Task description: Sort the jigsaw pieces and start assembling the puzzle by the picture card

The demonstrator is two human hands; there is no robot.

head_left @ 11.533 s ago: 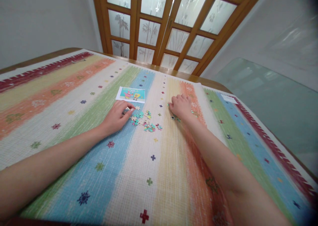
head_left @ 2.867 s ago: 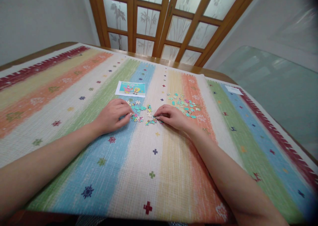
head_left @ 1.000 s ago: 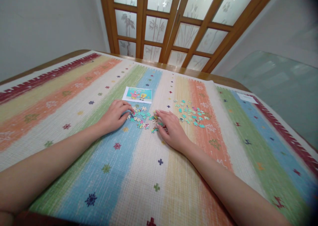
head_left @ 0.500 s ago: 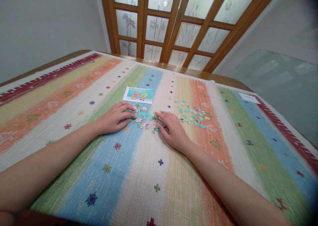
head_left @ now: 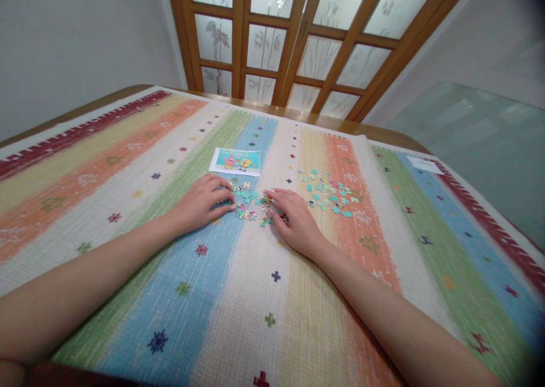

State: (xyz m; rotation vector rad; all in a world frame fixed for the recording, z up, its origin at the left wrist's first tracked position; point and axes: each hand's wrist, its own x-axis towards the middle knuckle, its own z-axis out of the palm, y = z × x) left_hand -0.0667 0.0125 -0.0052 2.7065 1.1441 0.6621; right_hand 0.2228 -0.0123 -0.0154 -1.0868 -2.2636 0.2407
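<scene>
Small jigsaw puzzle pieces, turquoise, pink and yellow, lie in a loose heap on the striped tablecloth. At the heap's left edge rests my left hand, palm down, its fingers bent and a little apart, fingertips touching the pieces. My right hand is on the opposite side with its fingers curved over the pieces there; thumb and fingers are apart. Some pieces are hidden under both hands. Just beyond the heap lies a printed picture card with cartoon figures on turquoise.
A second spread of turquoise puzzle pieces lies right of my right hand. The striped tablecloth covers the table. A white paper lies near the far right edge. Behind the table stand wood-framed glass doors.
My left hand has shifted slightly right, against the heap. My right hand stays in nearly the same place. The whole view has moved a little.
</scene>
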